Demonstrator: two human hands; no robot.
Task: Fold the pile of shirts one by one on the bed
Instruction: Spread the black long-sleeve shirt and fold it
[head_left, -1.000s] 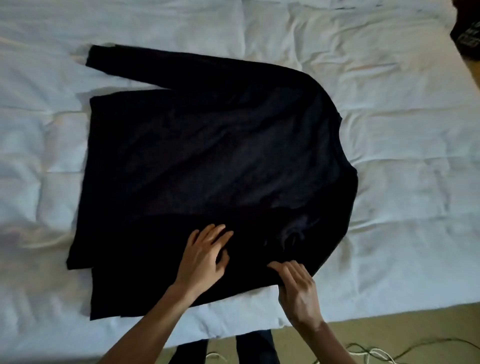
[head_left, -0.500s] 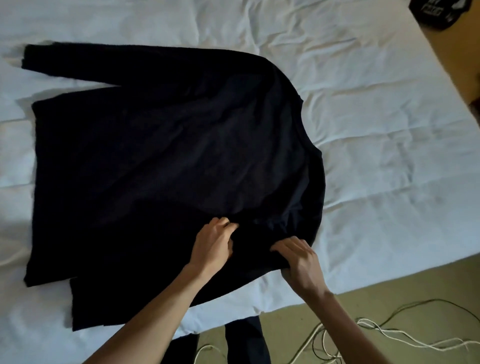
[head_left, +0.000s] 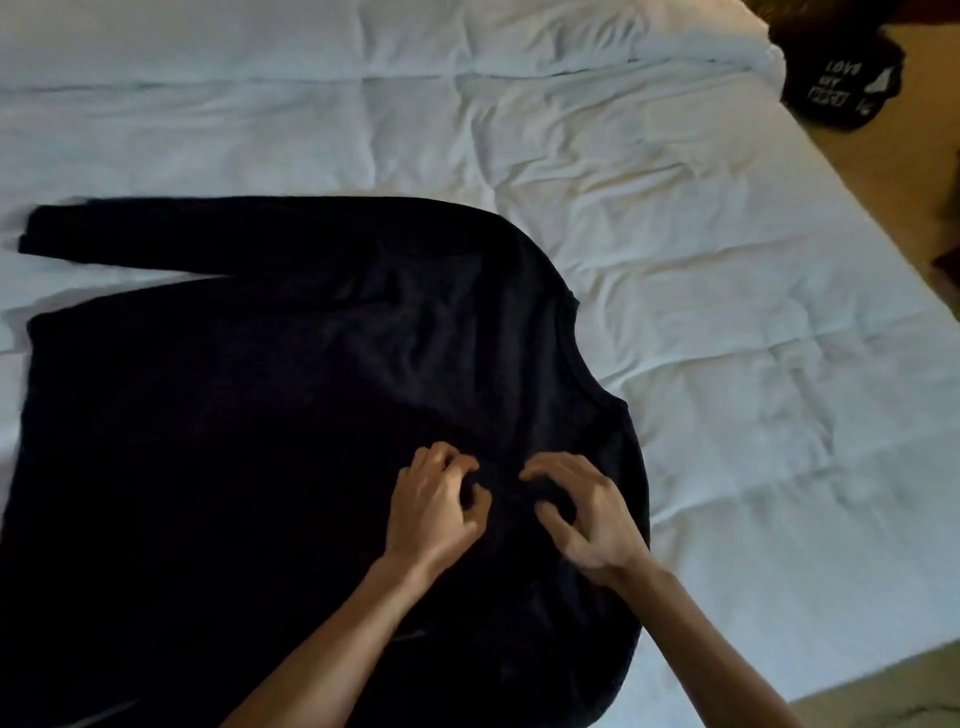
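While both hands sit close together on the shirt (head_left: 260, 441), the left hand (head_left: 434, 506) and right hand (head_left: 587, 514) each pinch dark cloth with curled fingers. Shirt lies spread flat near the bed's (head_left: 727, 312) front edge, one sleeve (head_left: 156, 239) stretched toward the left edge.
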